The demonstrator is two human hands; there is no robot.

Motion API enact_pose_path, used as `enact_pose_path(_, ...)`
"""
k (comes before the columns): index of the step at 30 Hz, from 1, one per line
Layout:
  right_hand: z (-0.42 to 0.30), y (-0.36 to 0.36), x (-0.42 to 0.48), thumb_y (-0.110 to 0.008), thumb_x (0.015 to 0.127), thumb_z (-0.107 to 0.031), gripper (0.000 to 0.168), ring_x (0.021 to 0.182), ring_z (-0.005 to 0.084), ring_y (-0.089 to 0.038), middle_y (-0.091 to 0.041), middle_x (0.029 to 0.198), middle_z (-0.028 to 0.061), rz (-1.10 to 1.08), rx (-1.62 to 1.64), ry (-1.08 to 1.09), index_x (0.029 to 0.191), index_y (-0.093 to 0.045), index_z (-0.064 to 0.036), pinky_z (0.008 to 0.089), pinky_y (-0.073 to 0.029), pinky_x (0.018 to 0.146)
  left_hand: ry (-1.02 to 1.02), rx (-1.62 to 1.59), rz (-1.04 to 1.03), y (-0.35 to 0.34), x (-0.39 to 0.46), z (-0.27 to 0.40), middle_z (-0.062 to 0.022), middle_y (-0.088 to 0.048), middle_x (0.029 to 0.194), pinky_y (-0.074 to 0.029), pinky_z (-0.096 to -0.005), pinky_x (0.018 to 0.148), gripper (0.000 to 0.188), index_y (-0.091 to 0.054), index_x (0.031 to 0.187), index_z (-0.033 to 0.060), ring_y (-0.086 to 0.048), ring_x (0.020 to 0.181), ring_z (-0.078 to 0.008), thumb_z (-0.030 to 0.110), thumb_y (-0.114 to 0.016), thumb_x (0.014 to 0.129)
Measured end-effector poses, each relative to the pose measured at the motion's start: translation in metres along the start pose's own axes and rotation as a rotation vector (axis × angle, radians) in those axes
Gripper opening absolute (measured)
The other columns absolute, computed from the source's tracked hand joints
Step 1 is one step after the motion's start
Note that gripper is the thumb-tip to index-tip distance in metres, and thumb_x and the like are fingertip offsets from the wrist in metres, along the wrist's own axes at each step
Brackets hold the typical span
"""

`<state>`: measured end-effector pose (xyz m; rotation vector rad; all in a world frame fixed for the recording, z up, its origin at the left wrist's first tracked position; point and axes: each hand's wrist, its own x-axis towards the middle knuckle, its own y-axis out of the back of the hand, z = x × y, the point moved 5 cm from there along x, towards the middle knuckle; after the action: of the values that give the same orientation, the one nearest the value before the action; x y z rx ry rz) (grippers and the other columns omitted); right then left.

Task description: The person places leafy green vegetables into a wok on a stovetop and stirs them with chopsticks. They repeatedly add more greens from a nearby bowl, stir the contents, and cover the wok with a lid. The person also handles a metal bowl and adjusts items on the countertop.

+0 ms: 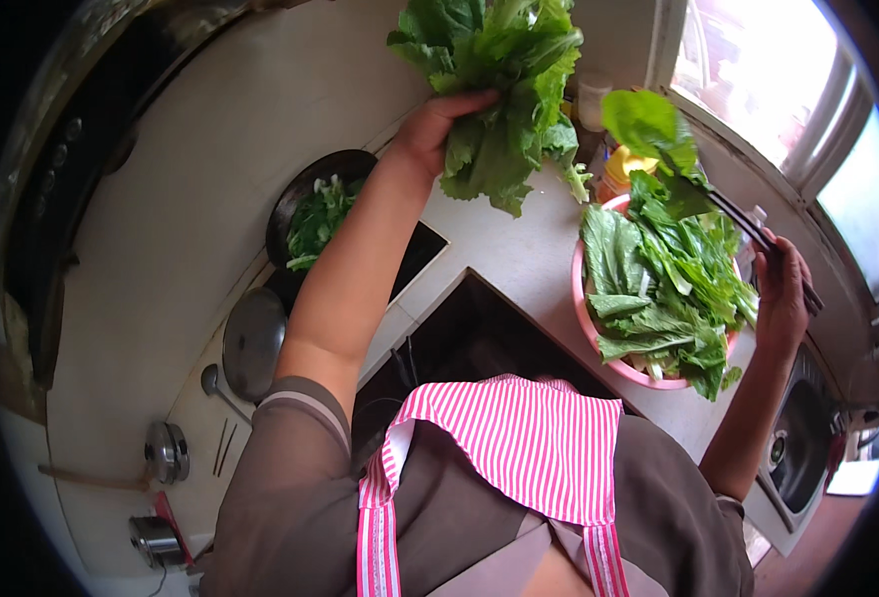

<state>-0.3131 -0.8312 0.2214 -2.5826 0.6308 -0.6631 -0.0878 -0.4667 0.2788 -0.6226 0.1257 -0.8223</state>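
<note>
In my left hand is a big bunch of leafy greens, raised above the counter beyond the wok. My right hand grips dark chopsticks, and a large green leaf is at their far end. Below that leaf, a pink basin is heaped with leafy greens, some of them hanging over its rim. Partly behind my left forearm, a dark wok holds more greens.
A round lid, a ladle and another pair of chopsticks lie on the left. Bottles and a yellow-topped container stand behind the basin. A sink is at the right, and a window above. A range hood overhangs the left.
</note>
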Motion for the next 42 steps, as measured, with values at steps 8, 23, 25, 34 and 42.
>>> enact_pose_path(8, 0.088, -0.152, 0.006, -0.051, 0.088, -0.013, 0.022, 0.091, 0.025, -0.061, -0.06, 0.1, 0.018, -0.133, 0.058, -0.221, 0.099, -0.056, 0.005, 0.0294, -0.052, 0.077, -0.089, -0.018, 0.29, 0.081, -0.096, 0.062, -0.0123, -0.06, 0.102, -0.05, -0.0385, 0.081, 0.036, -0.051, 0.112, 0.0002, -0.06, 0.091, -0.025, 0.005, -0.06, 0.077)
enact_pose_path(23, 0.271, -0.385, -0.014, -0.057, 0.084, -0.013, 0.02, 0.075, 0.0176, -0.061, -0.061, 0.085, 0.012, -0.343, 0.194, -0.365, 0.09, -0.058, 0.006, 0.028, -0.053, 0.072, -0.228, 0.209, 0.811, 0.228, -0.202, 0.149, -0.0127, -0.056, 0.107, -0.048, -0.0399, 0.082, 0.04, -0.049, 0.114, -0.0005, -0.057, 0.096, -0.0263, 0.011, -0.063, 0.078)
enact_pose_path(25, 0.31, -0.401, -0.019, -0.059, 0.083, -0.013, 0.02, 0.07, 0.0151, -0.06, -0.061, 0.079, 0.0098, -0.337, 0.121, -0.321, 0.088, -0.059, 0.006, 0.0255, -0.052, 0.066, -0.212, 0.22, 0.861, 0.259, -0.203, 0.145, -0.0132, -0.056, 0.108, -0.049, -0.0399, 0.08, 0.042, -0.05, 0.113, -0.0012, -0.057, 0.094, -0.0274, 0.012, -0.066, 0.076)
enact_pose_path(34, 0.404, -0.466, -0.07, -0.053, 0.071, -0.006, 0.011, 0.078, 0.0357, -0.058, -0.059, 0.081, 0.0194, -0.686, -0.709, 0.126, 0.079, -0.059, -0.004, 0.0432, -0.046, 0.069, 0.029, 0.446, 1.272, 0.343, -0.217, 0.107, -0.0172, -0.051, 0.113, -0.05, -0.0418, 0.078, 0.058, -0.044, 0.119, -0.0033, -0.055, 0.096, -0.0293, 0.012, -0.072, 0.071)
enact_pose_path(42, 0.449, -0.489, -0.101, -0.056, 0.072, -0.01, 0.012, 0.076, 0.0344, -0.059, -0.061, 0.076, 0.0176, -0.774, -0.655, -0.092, 0.08, -0.063, -0.004, 0.0398, -0.048, 0.069, 0.345, 0.873, 1.329, 0.344, -0.187, 0.079, -0.0205, -0.051, 0.111, -0.047, -0.0434, 0.08, 0.05, -0.044, 0.116, -0.0056, -0.053, 0.1, -0.0315, 0.018, -0.066, 0.078)
